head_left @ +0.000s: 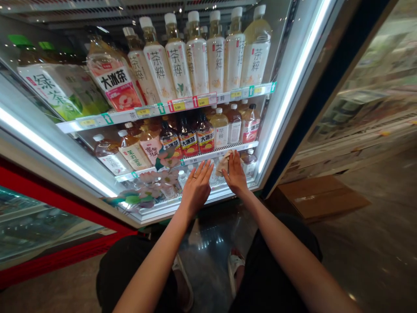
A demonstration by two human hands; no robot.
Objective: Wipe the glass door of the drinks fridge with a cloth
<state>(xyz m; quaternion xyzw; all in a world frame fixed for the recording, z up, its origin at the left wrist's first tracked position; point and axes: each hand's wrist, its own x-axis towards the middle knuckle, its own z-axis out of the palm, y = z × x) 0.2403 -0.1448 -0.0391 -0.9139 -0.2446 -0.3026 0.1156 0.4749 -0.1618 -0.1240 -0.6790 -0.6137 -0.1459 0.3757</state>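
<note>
My left hand (197, 187) is open with its fingers spread, raised before the lowest fridge shelf and holding nothing. My right hand (236, 174) grips a crumpled beige cloth (223, 163) against the front of that shelf, just under the lower price rail (221, 153). Behind both hands stand small bottles (182, 177), partly hidden. Rows of bottled tea fill the shelves above, among them pale 茶粹 bottles (177, 56) and dark 大冰茶 bottles (188, 138).
Lit glass-fronted fridge frames (293, 87) surround the shelves. Artificial pink flowers (153, 187) hang at the lower left. A red-framed cooler (48, 208) stands left, a flattened cardboard box (321, 195) lies on the floor right, and my sandalled feet (236, 269) show below.
</note>
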